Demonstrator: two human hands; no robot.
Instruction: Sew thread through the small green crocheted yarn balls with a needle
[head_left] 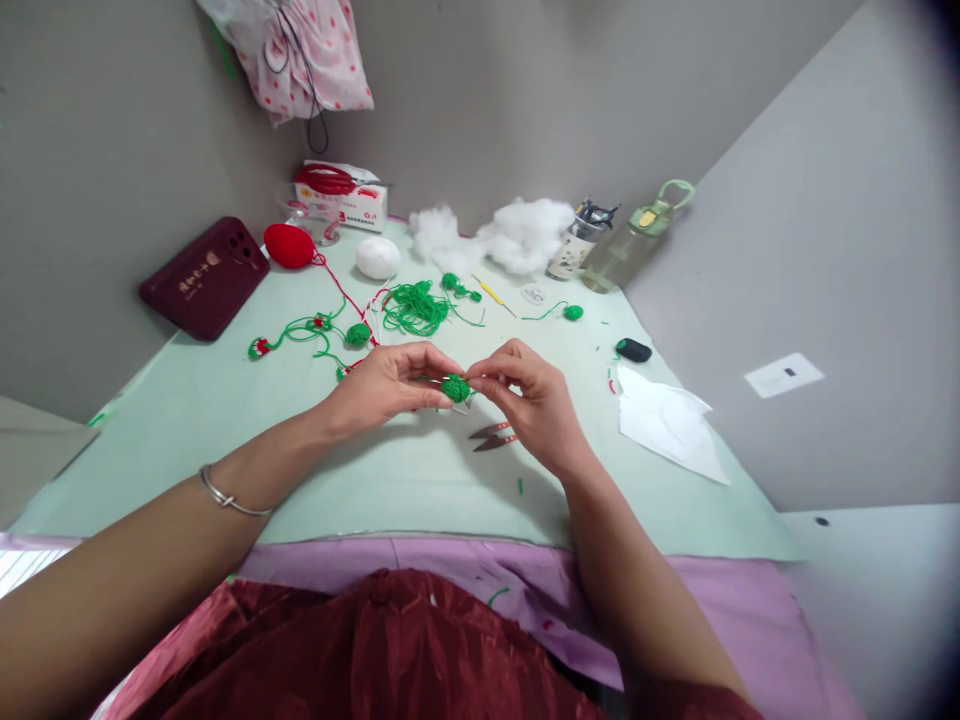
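Observation:
My left hand [397, 385] grips a small green crocheted ball [455, 388] between thumb and fingers. At the ball's right side, my right hand [521, 395] is closed in a pinch; its fingertips meet the ball, and what lies between them is too small to name. Thread snips [492, 437] with orange-red handles lie on the table under my right hand. Beyond my hands sits a tangle of green yarn [416, 308], with a yellow crochet hook [493, 295] to its right.
A red yarn ball [290, 246], a white yarn ball [377, 258] and white stuffing [525, 235] stand at the back. A phone [206, 280] leans at left. At right are a pen cup [571, 250], a bottle [630, 245] and white paper [667, 420].

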